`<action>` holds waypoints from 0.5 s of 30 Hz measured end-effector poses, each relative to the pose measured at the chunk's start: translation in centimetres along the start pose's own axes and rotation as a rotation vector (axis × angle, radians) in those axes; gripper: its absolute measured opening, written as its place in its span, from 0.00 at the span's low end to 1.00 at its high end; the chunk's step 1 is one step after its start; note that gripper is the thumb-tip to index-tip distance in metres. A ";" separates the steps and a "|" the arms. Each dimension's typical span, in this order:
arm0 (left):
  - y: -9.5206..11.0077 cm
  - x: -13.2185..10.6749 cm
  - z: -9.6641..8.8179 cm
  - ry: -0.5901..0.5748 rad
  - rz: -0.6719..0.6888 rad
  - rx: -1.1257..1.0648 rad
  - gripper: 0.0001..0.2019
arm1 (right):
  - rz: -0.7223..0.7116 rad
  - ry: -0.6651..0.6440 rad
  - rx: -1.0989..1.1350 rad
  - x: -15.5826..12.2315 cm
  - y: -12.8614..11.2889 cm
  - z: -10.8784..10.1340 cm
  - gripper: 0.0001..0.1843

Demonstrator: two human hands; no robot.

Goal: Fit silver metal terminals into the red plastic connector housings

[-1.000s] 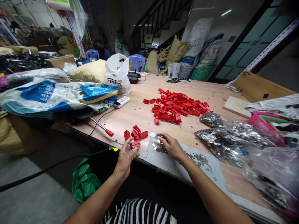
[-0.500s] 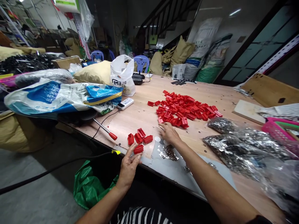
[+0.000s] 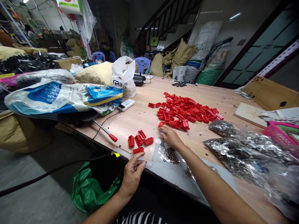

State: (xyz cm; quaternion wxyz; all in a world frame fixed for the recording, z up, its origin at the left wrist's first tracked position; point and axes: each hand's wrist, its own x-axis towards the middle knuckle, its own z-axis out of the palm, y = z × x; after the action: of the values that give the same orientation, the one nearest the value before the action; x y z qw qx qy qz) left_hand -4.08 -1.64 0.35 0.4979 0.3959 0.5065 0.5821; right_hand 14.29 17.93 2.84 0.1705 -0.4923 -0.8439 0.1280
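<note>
On the desk [image 3: 140, 121] front edge: my left hand [image 3: 132, 175] open, empty, just off the edge, fingertips near a red plastic part [image 3: 138, 150]. Right hand [image 3: 170, 137] curled narrow, low on the desk, between the red pile [image 3: 184, 113] and metal bits [image 3: 169, 156] on a grey sheet [image 3: 161, 168]; can't tell if it holds anything. Small gap separates the pile from the nearer red parts [image 3: 139, 140].
</note>
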 end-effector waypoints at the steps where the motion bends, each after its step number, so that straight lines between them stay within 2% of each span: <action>1: 0.1 -0.1 0.1 -0.008 -0.007 -0.004 0.16 | -0.016 0.005 0.009 -0.6 -0.2 -0.2 0.18; 6: 1.0 -0.1 0.8 -0.055 -0.134 -0.168 0.20 | -0.125 0.018 0.150 -6.1 -3.3 -1.4 0.19; 9: 1.7 0.0 1.4 -0.109 -0.268 -0.331 0.25 | -0.208 -0.061 0.268 -10.8 -6.5 -2.4 0.20; 12: 1.9 -0.3 1.9 -0.241 -0.418 -0.432 0.25 | -0.243 -0.180 0.381 -15.0 -9.5 -3.1 0.17; 15: 1.6 -1.0 2.3 -0.383 -0.524 -0.463 0.23 | -0.217 -0.237 0.469 -17.9 -10.7 -3.5 0.15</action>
State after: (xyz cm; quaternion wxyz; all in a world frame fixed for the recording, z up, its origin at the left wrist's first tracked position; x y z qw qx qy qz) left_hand -1.95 -2.19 2.37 0.7911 0.2321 0.3435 0.4498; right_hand 15.46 -2.71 7.27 0.1928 -0.3277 -0.8530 0.3575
